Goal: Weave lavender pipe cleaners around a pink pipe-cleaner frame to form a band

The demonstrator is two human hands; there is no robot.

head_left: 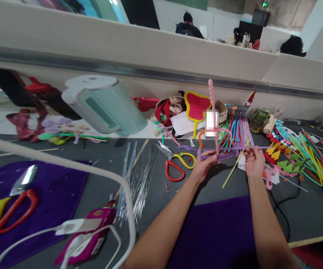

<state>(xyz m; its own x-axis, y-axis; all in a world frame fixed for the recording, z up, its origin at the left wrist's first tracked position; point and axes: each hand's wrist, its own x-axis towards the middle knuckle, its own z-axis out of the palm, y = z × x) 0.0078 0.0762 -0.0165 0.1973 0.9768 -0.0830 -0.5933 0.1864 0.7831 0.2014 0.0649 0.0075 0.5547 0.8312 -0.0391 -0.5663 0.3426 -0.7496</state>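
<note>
My left hand is closed on a pipe cleaner shape with pink, orange and purple stems, held above the dark table. A long pink stem stands upright from it. My right hand, its fingers pinched together, holds a thin purple stem that runs across from the shape. A yellow-green stem lies slanted between my hands. Left of my left hand are scissors with one red and one yellow handle.
Beyond my hands lie bundled colored stems and a red fan-shaped piece. A mint kettle, a white cable and a magenta power bank are leftward. A pink glue gun lies right. People sit beyond the partition.
</note>
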